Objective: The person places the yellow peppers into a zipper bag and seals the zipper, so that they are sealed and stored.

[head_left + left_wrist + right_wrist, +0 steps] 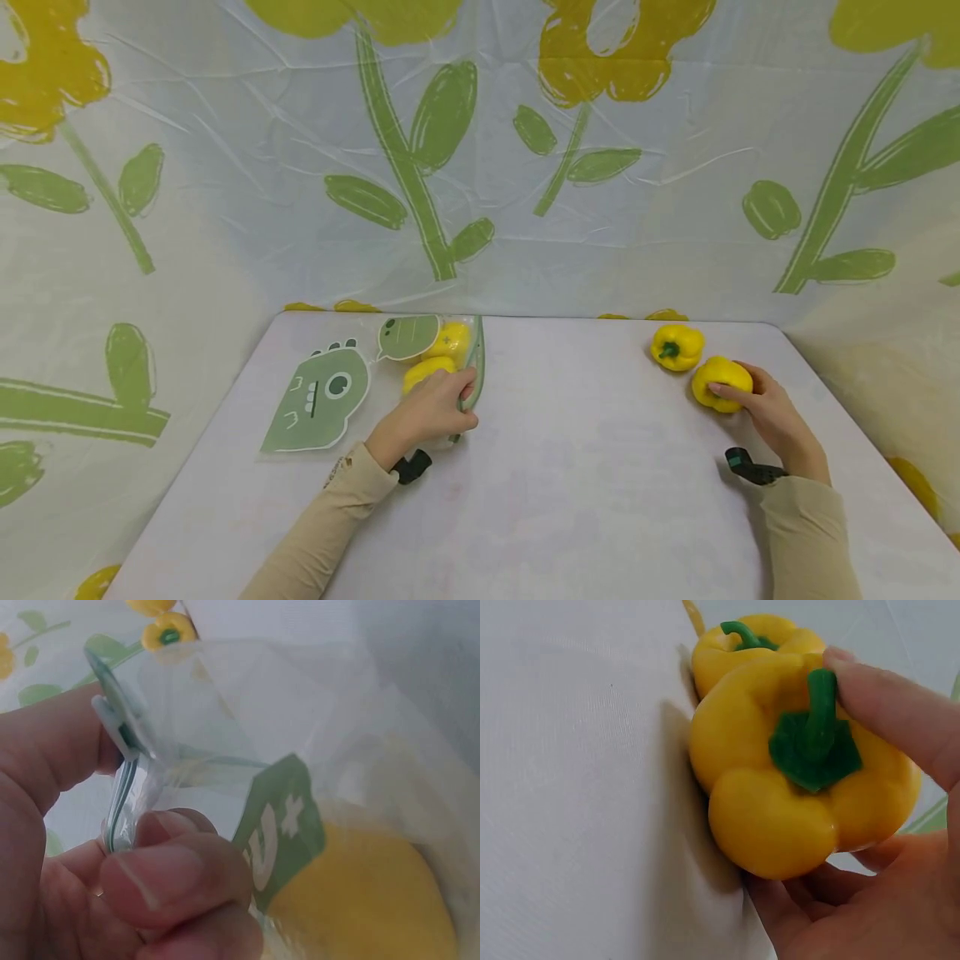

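Observation:
A clear zip bag (327, 404) with a green monster print lies at the left of the table. Inside it show two yellow bell peppers (452, 343), partly covered by the print and by my left hand (429, 408). The fingers and thumb of that hand grip the bag's green-edged opening, beside the pale slider (114, 726) in the left wrist view. On the right, my right hand (780, 421) holds a yellow bell pepper (757, 765) low over the table, thumb by its green stem (821, 712). Another yellow bell pepper (677, 347) sits just behind it.
The white table (570, 467) stretches between the two hands. A flower-printed cloth (480, 242) stands behind the table and along both sides. A black wrist camera (752, 469) sticks out from the right wrist, and another (412, 467) from the left.

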The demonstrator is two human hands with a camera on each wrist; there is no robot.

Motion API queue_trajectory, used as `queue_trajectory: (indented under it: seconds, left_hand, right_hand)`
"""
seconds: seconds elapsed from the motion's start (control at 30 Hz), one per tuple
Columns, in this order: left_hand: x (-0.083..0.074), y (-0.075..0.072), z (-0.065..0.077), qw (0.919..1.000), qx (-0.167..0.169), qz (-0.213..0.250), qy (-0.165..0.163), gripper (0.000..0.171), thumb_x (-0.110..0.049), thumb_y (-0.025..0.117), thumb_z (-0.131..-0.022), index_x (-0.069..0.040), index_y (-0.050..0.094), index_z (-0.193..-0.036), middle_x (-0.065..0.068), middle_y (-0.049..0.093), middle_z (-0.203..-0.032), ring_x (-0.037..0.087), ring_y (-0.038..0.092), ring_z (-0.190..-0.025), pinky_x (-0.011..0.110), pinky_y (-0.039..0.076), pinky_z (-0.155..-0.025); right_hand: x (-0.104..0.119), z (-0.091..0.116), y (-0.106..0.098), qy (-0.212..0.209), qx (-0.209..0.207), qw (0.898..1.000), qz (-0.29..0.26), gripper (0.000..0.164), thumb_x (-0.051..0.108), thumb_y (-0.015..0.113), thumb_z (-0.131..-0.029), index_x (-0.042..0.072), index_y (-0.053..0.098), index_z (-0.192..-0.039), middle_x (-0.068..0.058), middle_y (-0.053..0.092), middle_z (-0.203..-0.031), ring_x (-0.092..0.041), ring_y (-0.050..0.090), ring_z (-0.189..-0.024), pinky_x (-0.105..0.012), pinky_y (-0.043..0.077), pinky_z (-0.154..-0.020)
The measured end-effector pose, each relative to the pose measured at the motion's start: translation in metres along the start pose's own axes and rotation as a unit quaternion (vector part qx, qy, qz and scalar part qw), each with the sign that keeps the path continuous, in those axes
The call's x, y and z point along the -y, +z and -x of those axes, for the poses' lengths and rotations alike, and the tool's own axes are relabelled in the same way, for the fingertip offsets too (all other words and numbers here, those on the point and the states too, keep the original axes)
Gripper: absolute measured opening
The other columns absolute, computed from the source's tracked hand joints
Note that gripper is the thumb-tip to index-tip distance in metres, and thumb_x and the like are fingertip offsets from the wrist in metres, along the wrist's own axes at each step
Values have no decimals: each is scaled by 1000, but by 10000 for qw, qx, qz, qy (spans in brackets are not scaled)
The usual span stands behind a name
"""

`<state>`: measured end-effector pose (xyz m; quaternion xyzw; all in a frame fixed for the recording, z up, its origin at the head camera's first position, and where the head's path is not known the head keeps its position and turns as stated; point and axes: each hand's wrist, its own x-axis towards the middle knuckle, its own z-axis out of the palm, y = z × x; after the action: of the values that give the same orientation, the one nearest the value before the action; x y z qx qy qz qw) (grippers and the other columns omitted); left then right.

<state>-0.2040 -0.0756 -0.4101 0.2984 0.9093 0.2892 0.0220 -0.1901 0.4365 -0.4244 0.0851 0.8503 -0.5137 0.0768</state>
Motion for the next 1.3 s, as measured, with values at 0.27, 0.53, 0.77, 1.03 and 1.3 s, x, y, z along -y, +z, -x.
queue_trajectory:
  seconds: [0.27,0.53,0.77,1.03,1.3]
  left_hand:
    - [-2,4,2,10000,-35,1,-26,28,-9,67,-71,-15,40,-75,-7,32,-59,9,36,-53,24,25,-51]
    - [-2,2,2,10000,5,52,-50,28,-8,67,-71,-15,40,-75,-7,31,-59,9,35,-53,24,24,-50]
    - [-2,1,1,10000,15,48,-53,28,-8,67,-71,-16,40,-75,-7,32,-59,9,36,-53,24,24,-50]
    - [-2,1,0,10000,-8,28,-11,27,-9,66,-70,-15,40,-75,-7,31,-59,9,35,-53,25,25,-51]
    - [-3,0,0,10000,45,34,-83,27,-8,65,-71,-15,40,-75,-7,31,-59,8,33,-52,25,24,-51]
  right_hand:
    - [16,1,6,255,-336,9955,846,105,54,56,-94,-13,0,-151,-40,9,-153,-53,18,-134,-67,17,-109]
    - [31,2,17,962,-989,9762,1676,106,58,58,-89,-20,12,-144,-41,28,-140,-52,35,-120,-63,32,-103]
    - [32,4,16,936,-1113,9755,1649,102,52,62,-89,-20,15,-144,-41,31,-138,-51,39,-115,-61,38,-99]
    - [44,13,9,469,-1771,9766,1124,97,41,67,-89,-16,13,-146,-40,29,-140,-50,38,-117,-53,42,-93]
    - [88,18,21,-590,-2158,9733,511,88,26,75,-87,-6,20,-147,-19,36,-132,-18,44,-94,-17,50,-60]
